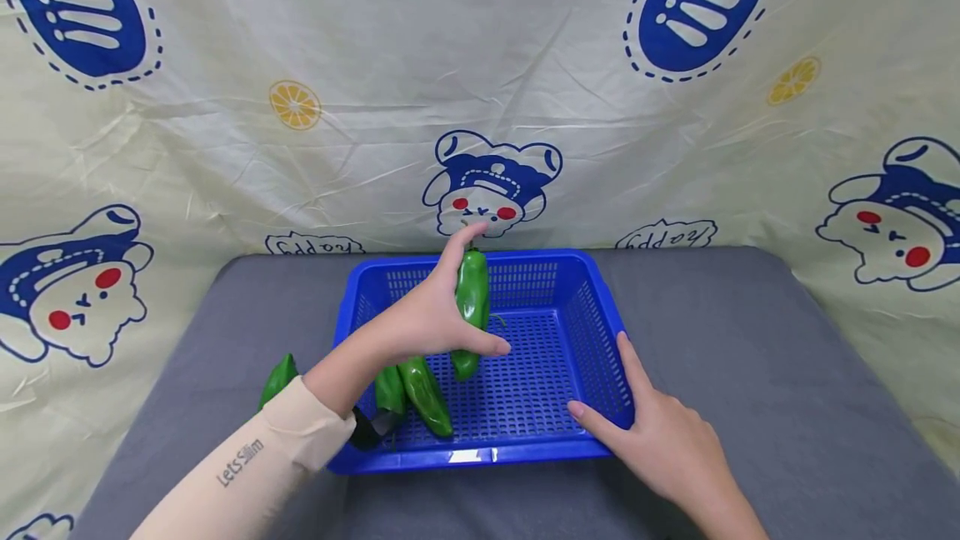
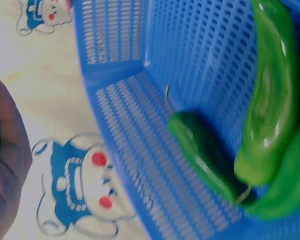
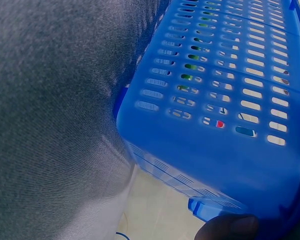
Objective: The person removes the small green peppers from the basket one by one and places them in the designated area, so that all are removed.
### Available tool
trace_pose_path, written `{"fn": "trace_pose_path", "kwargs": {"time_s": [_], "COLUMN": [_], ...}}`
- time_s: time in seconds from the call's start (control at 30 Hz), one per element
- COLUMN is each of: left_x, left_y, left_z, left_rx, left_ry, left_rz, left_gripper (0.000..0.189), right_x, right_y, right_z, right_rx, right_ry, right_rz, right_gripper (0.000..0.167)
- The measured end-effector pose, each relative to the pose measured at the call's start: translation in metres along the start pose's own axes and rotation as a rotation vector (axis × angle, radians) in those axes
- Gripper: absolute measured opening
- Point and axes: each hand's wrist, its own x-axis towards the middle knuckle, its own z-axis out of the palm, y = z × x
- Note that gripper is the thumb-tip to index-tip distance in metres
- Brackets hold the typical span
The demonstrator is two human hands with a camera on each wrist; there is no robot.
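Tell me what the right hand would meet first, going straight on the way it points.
The right hand would meet the rectangular blue perforated plastic basket first: it appears to be touching the basket's right side, though exact depth there is hard to judge.

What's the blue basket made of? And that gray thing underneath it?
Blue basket: it looks like smooth, shiny plastic, since it catches bright glints.
Gray cover: probably matte woven cloth, since fine threadlike texture shows up close.

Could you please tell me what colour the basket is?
Blue; the basket shows best in the head view.
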Motion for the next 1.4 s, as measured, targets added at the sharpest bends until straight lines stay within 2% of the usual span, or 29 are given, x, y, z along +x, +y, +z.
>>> {"fn": "trace_pose_path", "kwargs": {"time_s": [0.1, 0.27, 0.37, 0.53, 0.67, 0.87, 1.07, 1.3, 1.4], "left_x": [-0.016, -0.05, -0.074, -0.111, -0.13, -0.141, -0.143, -0.139, -0.134], "left_y": [0.002, -0.004, -0.014, -0.033, -0.051, -0.077, -0.098, -0.132, -0.146], "left_z": [-0.015, -0.044, -0.061, -0.086, -0.099, -0.103, -0.101, -0.08, -0.068], "left_rx": [0.035, -0.042, -0.062, -0.034, -0.007, 0.051, 0.063, 0.031, 0.012], "left_ry": [0.048, 0.118, 0.179, 0.254, 0.282, 0.292, 0.293, 0.239, 0.212], "left_rz": [0.003, -0.004, -0.031, -0.06, -0.073, -0.113, -0.153, -0.232, -0.24], "left_gripper": [0.124, 0.113, 0.107, 0.106, 0.104, 0.103, 0.099, 0.102, 0.104], "right_x": [-0.001, -0.002, -0.002, -0.003, -0.003, -0.002, -0.002, -0.002, -0.002], "right_y": [0.001, 0.002, 0.001, 0.0, 0.001, 0.002, 0.002, 0.002, 0.002], "right_z": [0.0, 0.0, 0.0, -0.001, -0.001, 0.0, 0.001, 0.001, 0.001], "right_rx": [0.004, 0.006, 0.008, 0.013, 0.008, 0.004, 0.007, 0.007, 0.006], "right_ry": [0.001, 0.013, 0.015, 0.017, 0.02, 0.024, 0.015, 0.021, 0.019], "right_rz": [0.004, 0.002, -0.002, -0.004, -0.005, -0.01, -0.002, -0.006, -0.002], "right_gripper": [0.116, 0.115, 0.114, 0.113, 0.114, 0.115, 0.116, 0.115, 0.116]}}
